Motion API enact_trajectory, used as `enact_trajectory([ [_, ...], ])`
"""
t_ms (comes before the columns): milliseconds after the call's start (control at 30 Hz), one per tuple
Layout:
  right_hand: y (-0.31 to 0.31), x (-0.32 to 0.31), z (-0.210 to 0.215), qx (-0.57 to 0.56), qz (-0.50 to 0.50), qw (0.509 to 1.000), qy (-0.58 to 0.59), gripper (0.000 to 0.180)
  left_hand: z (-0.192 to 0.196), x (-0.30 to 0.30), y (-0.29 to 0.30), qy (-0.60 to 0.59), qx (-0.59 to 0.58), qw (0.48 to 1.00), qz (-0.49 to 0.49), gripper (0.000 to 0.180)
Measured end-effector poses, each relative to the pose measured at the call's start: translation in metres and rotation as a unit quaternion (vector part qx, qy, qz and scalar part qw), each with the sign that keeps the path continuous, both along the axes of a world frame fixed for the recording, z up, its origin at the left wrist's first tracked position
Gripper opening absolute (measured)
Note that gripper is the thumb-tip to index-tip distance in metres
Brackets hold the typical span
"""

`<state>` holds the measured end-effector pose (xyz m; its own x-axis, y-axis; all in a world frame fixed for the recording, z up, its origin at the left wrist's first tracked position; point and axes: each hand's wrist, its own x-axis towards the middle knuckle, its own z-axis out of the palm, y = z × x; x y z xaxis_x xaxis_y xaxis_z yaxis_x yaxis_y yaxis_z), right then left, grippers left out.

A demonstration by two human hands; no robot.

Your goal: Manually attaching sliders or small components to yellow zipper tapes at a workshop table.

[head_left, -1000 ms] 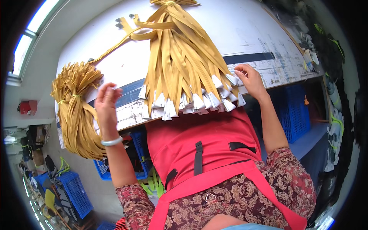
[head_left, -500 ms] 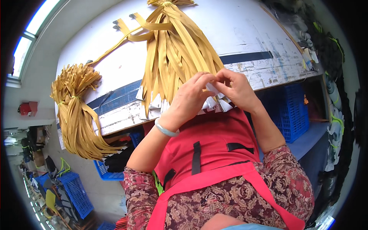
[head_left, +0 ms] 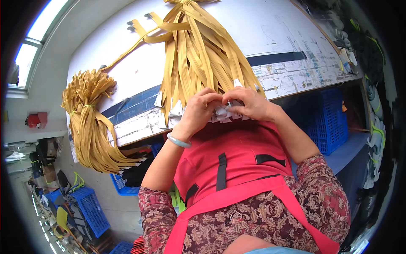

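Observation:
A large bundle of mustard-yellow zipper tapes [head_left: 190, 59] lies fanned down the table, its white ends [head_left: 176, 110] gathered along the near edge. My left hand [head_left: 198, 111], a pale bangle [head_left: 179, 141] on its wrist, is closed in a pinch at these ends. Close beside it, almost touching, my right hand [head_left: 250, 103] pinches at the same spot. The fingers of both hands are bent around a white zipper end, mostly hidden by them. A few tapes loop out to the left, with dark tips [head_left: 131, 26].
Another tied zipper bundle [head_left: 91, 135] hangs over the table's left edge. A dark blue strip [head_left: 277, 58] runs along the white tabletop [head_left: 270, 34]. Blue crates stand under the table [head_left: 330, 127] and on the floor at left [head_left: 91, 209]. My red apron [head_left: 237, 148] touches the near edge.
Both hands have moved closer together, and my right hand has come down and turned inward. The white piece that showed between the fingers is now mostly covered. The view has shifted slightly.

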<state>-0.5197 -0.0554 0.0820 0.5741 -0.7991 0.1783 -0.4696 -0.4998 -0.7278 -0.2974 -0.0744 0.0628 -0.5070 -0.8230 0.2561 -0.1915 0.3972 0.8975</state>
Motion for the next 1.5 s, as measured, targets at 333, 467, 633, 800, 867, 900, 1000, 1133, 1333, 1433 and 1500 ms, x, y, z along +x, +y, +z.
enact_trajectory([
  [333,0.002,0.016,0.004,0.092,-0.114,0.98,-0.135,0.011,0.019,0.004,-0.002,-0.068,-0.09,0.992,-0.049,0.015],
  [467,-0.005,0.019,0.017,0.159,-0.062,0.97,-0.176,0.011,0.02,0.011,-0.002,0.02,-0.025,0.999,-0.04,0.011],
  [633,-0.015,0.025,0.027,0.229,0.011,0.96,-0.162,0.008,0.02,0.025,-0.005,0.135,0.09,0.987,-0.013,0.007],
  [800,-0.018,0.041,0.022,0.15,0.024,0.986,-0.069,0.009,0.025,0.031,-0.006,0.186,0.106,0.976,0.052,0.009],
  [867,-0.02,0.039,0.015,0.168,-0.005,0.983,-0.076,0.011,0.023,0.036,-0.006,0.144,0.055,0.986,0.058,0.007],
  [900,-0.022,0.036,0.009,0.155,-0.022,0.985,-0.07,0.012,0.022,0.038,-0.001,0.092,0.025,0.993,0.068,0.008],
  [1000,-0.018,0.036,0.006,0.126,-0.024,0.989,-0.074,0.017,0.008,0.046,0.008,0.038,-0.026,0.994,0.096,0.011],
  [1133,-0.016,0.047,0.019,0.072,-0.009,0.997,-0.016,0.021,-0.001,0.055,0.017,0.002,-0.041,0.992,0.117,0.013],
  [1333,-0.025,0.054,0.013,0.055,0.058,0.995,0.063,0.013,-0.008,0.054,0.025,0.0,0.017,0.995,0.094,0.014],
  [1433,-0.021,0.054,0.017,0.081,0.056,0.995,-0.003,0.011,-0.004,0.048,0.021,0.016,0.043,0.997,0.068,0.016],
  [1500,-0.021,0.052,0.021,0.098,0.052,0.992,-0.053,0.013,0.004,0.049,0.018,0.051,0.044,0.996,0.059,0.014],
])
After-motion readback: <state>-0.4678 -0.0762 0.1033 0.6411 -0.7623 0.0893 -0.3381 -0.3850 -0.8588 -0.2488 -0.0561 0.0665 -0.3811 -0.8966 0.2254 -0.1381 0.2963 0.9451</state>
